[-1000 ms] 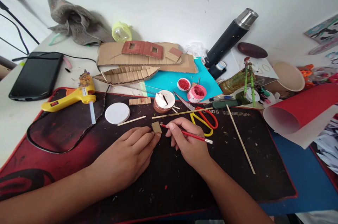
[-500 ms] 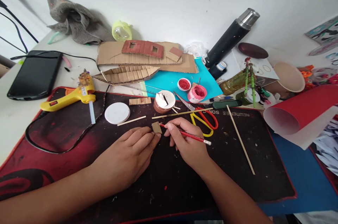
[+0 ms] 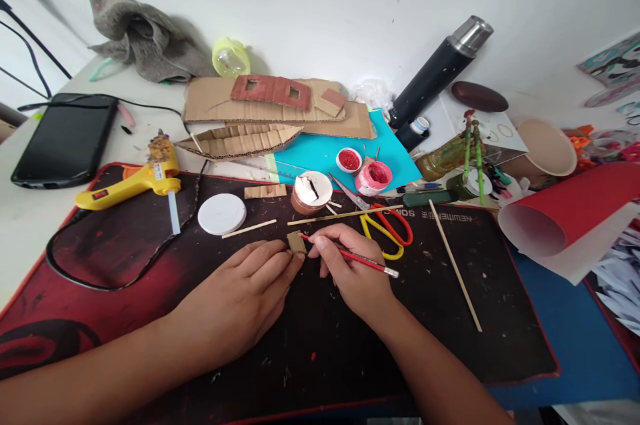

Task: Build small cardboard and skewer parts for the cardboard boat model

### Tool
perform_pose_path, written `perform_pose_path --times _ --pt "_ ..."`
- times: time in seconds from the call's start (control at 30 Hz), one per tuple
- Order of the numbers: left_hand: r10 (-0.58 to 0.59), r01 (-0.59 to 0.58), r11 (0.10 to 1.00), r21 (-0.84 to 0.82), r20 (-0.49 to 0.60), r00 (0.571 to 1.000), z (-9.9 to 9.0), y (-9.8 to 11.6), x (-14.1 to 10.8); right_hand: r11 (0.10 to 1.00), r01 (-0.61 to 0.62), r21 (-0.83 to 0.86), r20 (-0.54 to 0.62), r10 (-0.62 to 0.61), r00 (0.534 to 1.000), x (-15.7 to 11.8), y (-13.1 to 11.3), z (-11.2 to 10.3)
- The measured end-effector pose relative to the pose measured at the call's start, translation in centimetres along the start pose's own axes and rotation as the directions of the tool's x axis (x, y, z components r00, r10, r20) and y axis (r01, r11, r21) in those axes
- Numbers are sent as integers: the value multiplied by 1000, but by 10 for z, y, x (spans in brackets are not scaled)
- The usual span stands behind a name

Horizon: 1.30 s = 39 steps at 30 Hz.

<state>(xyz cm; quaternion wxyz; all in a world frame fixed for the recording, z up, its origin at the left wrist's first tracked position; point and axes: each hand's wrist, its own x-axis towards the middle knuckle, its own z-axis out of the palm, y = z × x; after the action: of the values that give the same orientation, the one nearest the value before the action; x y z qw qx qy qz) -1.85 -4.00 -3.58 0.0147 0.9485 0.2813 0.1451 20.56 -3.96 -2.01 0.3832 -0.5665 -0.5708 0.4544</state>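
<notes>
A small cardboard piece [image 3: 296, 241] lies on the black mat, held by the closed fingers of my left hand [image 3: 255, 288] at its lower left side. In a writing grip, my right hand [image 3: 350, 271] has a red pencil [image 3: 367, 259] with a white eraser end. The pencil's tip rests at the upper right of the cardboard piece. Just beyond are a thin wooden stick [image 3: 345, 214], a shorter stick [image 3: 249, 229], a jar of brown paint [image 3: 306, 201] and a corrugated cardboard strip [image 3: 265, 191]. Scissors [image 3: 387, 231] with red and yellow handles lie right of the jar.
A yellow glue gun [image 3: 133, 188] with its cord sits at left, near a white lid [image 3: 222, 214] and a black phone [image 3: 65, 138]. Behind are a cardboard boat hull [image 3: 240, 141], a red-painted panel [image 3: 270, 93] and a pink paint jar [image 3: 373, 178]. A long stick [image 3: 455, 265] lies at right.
Hardly anything differs. My right hand and the pencil have shifted very slightly left; my left hand stays on the cardboard piece.
</notes>
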Motion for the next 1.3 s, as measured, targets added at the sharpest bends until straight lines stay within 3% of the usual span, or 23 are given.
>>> perform_pose_path --times 0.2,0.53,0.73,1.3 --pt "-5 5 1000 -11 -7 1000 0 0 2 1000 -31 2 0 31 1000 -1 -2 -1" --pt "1 -1 1000 6 -14 1000 1 0 1 998 61 -34 5 -61 998 1 2 2" --pt "0 -1 1000 -21 -22 1000 0 -1 1 995 41 89 -65 -35 997 -1 4 -1" --pt "-38 42 998 38 -93 995 1 0 2 999 25 34 -64 -23 998 0 4 -1"
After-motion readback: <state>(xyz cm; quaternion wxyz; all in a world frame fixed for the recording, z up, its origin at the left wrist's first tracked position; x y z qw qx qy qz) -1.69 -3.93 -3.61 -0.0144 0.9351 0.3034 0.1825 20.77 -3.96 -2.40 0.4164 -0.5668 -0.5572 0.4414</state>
